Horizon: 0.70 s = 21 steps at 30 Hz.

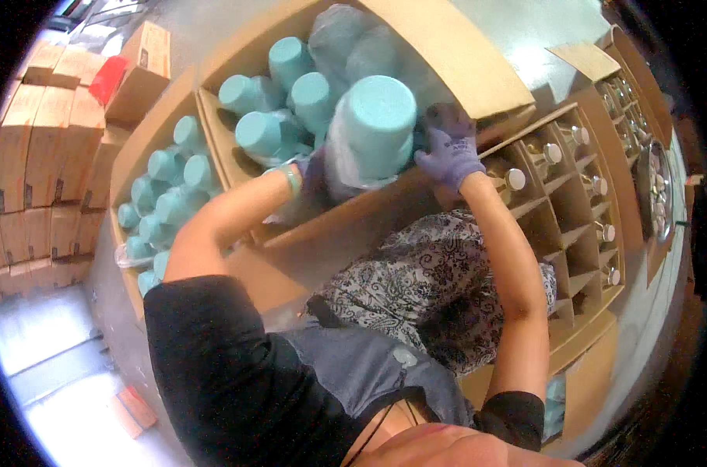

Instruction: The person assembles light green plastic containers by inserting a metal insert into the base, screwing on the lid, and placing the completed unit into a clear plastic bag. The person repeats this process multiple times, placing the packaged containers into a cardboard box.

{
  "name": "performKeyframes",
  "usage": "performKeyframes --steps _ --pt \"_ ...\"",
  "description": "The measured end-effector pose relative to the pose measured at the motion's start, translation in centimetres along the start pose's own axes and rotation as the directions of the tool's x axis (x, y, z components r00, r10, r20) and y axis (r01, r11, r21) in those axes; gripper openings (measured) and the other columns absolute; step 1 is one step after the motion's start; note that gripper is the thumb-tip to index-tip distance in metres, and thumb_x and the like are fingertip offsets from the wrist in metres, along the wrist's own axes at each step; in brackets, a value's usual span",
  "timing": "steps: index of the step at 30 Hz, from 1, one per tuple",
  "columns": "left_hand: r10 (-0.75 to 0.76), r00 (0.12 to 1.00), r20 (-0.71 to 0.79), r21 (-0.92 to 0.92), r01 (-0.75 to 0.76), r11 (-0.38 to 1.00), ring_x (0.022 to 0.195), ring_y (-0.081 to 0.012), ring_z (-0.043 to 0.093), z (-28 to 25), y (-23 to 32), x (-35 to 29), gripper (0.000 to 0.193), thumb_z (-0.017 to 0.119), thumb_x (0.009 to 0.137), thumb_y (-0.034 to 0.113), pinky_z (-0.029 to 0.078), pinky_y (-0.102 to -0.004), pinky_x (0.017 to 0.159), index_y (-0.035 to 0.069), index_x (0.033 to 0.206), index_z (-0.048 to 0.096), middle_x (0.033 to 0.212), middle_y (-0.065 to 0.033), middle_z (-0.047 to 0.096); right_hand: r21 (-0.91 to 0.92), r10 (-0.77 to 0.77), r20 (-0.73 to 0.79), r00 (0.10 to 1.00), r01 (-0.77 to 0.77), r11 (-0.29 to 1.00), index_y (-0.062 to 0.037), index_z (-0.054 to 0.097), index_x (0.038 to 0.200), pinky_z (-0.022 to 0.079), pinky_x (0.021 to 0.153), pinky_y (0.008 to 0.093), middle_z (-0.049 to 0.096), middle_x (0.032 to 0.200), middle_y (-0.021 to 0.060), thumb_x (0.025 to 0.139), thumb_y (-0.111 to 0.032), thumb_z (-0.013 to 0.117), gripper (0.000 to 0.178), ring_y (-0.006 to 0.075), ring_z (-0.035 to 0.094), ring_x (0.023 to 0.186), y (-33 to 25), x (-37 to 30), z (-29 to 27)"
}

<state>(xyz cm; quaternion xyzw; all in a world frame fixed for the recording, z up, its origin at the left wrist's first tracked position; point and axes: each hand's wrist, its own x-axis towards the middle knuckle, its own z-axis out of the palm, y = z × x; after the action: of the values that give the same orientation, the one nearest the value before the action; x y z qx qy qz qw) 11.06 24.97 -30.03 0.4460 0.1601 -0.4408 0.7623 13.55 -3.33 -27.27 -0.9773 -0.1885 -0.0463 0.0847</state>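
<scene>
Teal cup stack (371,128), wrapped in clear plastic, held upright over the near edge of an open box (478,74) of like stacks. The left hand (311,173), purple-gloved, has its fingers closed around the stack's lower left side; the right hand (449,152), gloved the same, presses bent fingers (447,118) against the stack's right side. Beside the right hand, a divided carton (571,210) holds capped jars (515,179); another box (131,163) of teal cups (167,202) lies at left.

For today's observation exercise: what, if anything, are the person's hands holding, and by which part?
Both gloved hands grip a plastic-wrapped stack of teal cups: the left hand on its lower left side, the right hand on its right side, over the cardboard box.
</scene>
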Motion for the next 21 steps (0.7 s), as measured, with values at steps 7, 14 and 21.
performKeyframes --steps 7,14,21 --pt "0.713 0.599 -0.364 0.832 -0.135 0.539 0.096 -0.0277 0.062 -4.5 12.7 -1.4 0.048 0.062 0.086 0.038 0.049 -0.0393 0.084 0.003 0.118 0.061 0.106 -0.0154 0.065 0.396 0.044 -0.542 0.839 0.209 0.894 -0.0044 0.061 0.102 0.041 0.096 0.0448 0.059 0.1 0.0188 0.069 -0.025 0.068 0.039 0.0371 0.056 0.097 6.6 3.1 -5.1" --pt "0.598 0.639 0.483 0.849 -0.176 -0.498 0.125 -0.0399 0.046 10.6 12.0 6.6 0.094 0.078 0.07 0.044 0.037 -0.044 0.107 -0.002 0.14 0.037 0.134 -0.0261 0.047 -0.155 0.432 -0.377 0.819 -0.516 0.842 -0.0101 0.038 0.146 0.026 0.113 0.052 0.036 0.15 0.0223 0.086 -0.06 0.051 0.079 0.038 0.033 0.139 19.8 9.3 -5.2" --pt "0.556 0.569 0.606 0.782 -0.298 -0.548 0.115 -0.03 0.054 9.5 6.7 10.5 0.049 0.07 0.084 0.038 0.044 -0.0388 0.098 0.004 0.117 0.06 0.116 -0.016 0.061 0.435 0.599 0.459 0.656 -0.754 0.492 -0.0071 0.038 0.146 0.026 0.112 0.0491 0.034 0.152 0.0184 0.09 -0.063 0.042 0.08 0.0314 0.033 0.14 25.7 8.1 2.3"
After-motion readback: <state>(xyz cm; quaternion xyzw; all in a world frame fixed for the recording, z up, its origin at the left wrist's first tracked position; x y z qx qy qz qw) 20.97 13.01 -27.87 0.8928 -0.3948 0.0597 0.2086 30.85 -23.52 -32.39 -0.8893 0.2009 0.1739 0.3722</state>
